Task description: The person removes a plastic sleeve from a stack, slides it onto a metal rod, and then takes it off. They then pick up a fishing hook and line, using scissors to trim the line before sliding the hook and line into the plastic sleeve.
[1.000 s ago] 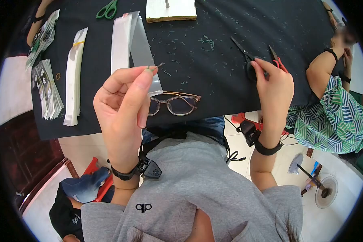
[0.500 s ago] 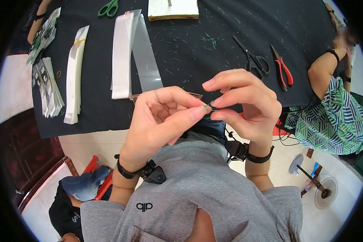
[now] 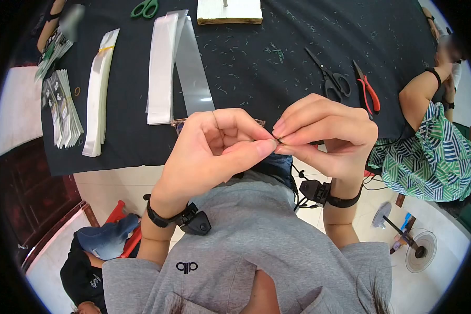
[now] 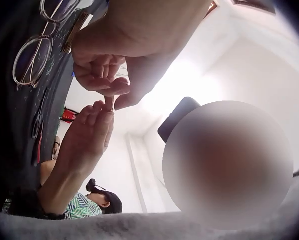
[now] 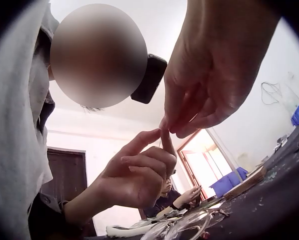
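Both hands meet in front of the body, fingertips touching. Between thumb and index finger, my left hand [image 3: 209, 152] pinches a small, thin, dark-green strand [image 3: 279, 141], mostly covered by the fingers. My right hand [image 3: 332, 133] pinches the same strand from the other side with thumb and fingertips. In the left wrist view, the right hand [image 4: 84, 145] comes up to the left one from below. Behind the hands, a pair of glasses [image 4: 33, 61] lies near the table's front edge.
On the black-covered table [image 3: 246, 68] are black scissors [image 3: 332, 81], red-handled pliers [image 3: 369, 91], green scissors [image 3: 145, 9], clear plastic sleeves [image 3: 161, 68], a banded white bundle [image 3: 99, 94] and printed packets [image 3: 63, 110]. Green clippings [image 3: 275, 52] are scattered about. Another person sits at right.
The right hand has left the black scissors and come over to the left hand. The left hand has moved right and lower with the strand. The right fingers have closed onto it.
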`<state>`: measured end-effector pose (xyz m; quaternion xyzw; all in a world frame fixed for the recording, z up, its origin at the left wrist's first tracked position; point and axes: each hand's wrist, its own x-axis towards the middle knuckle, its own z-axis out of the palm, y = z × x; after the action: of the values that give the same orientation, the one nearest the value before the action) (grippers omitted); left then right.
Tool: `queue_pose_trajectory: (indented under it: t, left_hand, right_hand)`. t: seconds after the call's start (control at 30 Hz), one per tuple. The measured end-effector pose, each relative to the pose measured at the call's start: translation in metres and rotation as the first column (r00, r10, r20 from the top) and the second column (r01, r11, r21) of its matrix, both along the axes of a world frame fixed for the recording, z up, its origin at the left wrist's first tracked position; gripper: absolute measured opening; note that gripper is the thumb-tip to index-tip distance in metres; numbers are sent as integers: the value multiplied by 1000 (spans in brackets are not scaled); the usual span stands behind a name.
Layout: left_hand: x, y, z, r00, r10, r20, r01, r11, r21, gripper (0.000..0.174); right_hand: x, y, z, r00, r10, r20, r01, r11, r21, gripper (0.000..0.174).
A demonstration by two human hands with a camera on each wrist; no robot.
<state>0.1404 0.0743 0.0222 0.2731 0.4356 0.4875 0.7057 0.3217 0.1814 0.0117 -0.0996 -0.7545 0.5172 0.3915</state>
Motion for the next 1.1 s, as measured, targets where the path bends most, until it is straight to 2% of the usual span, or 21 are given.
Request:
queue_pose_trajectory:
  t: [0.13, 0.2, 0.3, 0.37, 0.43, 0.47, 0.63, 0.7, 0.73, 0.8, 0.83, 0.9, 0.93, 0.97, 1.03, 1.1]
  left_hand:
    - [4, 6, 5, 995, 51, -82, -46, 997, 63, 8]
    - [-1, 11, 16, 996, -56, -67, 54, 998, -38, 7]
    - [-3, 16, 28, 997, -57, -55, 57, 998, 1, 7]
    - [-11, 17, 33, 992, -127, -13, 128, 984, 125, 9]
    - [-14, 19, 37, 988, -152, -15, 152, 976, 159, 9]
    - [-13, 20, 40, 984, -162, -81, 172, 974, 144, 9]
    - [-14, 22, 45, 986, -141, -89, 159, 953, 257, 11]
    - [-20, 22, 55, 962, -164, -220, 213, 952, 221, 17]
    - [-21, 23, 60, 959, -160, -233, 215, 948, 235, 17]
    - [-21, 24, 67, 914, 50, -403, 128, 906, 403, 21]
    - [-24, 27, 69, 913, 52, -404, 131, 901, 413, 21]
    - [-34, 38, 72, 788, 372, -490, 155, 651, 743, 29]
    - [-39, 39, 82, 890, 289, -353, 86, 655, 751, 34]
    - [-44, 42, 92, 913, 307, -269, 2, 656, 754, 31]
    - [-77, 51, 92, 987, 139, -76, -46, 708, 705, 27]
    - [-109, 50, 107, 965, 195, -178, -39, 773, 633, 35]
  right_hand:
    - [0, 1, 6, 999, 36, 16, -35, 999, -34, 16]
    - [-1, 4, 13, 997, 74, 9, -73, 996, -46, 16]
    - [-3, 11, 27, 993, 118, -9, -118, 991, -70, 18]
    - [-6, 10, 37, 994, 102, -39, -108, 970, -219, 22]
    - [-5, 16, 49, 989, 129, 72, -122, 988, -95, 22]
    - [-5, 17, 53, 986, 151, 74, -145, 986, -77, 20]
    - [-7, 18, 66, 982, 148, 114, -146, 989, -29, 16]
    - [-8, 19, 68, 986, 112, 125, -114, 993, 6, 15]
    - [-11, 20, 73, 987, 110, 117, -114, 993, 24, 15]
    - [-15, 24, 83, 989, -25, 147, 10, 995, 101, 13]
    - [-16, 28, 89, 989, -37, 140, 15, 987, 157, 10]
    - [-23, 37, 102, 992, -41, 121, 20, 986, 163, 10]
    - [-26, 42, 111, 992, -37, 124, 12, 981, 193, 9]
    - [-31, 50, 117, 992, -16, 122, -6, 983, 183, 9]
    - [-41, 67, 131, 994, -2, 111, -20, 980, 199, 8]
    - [-53, 84, 147, 994, -4, 106, -14, 986, 169, 6]
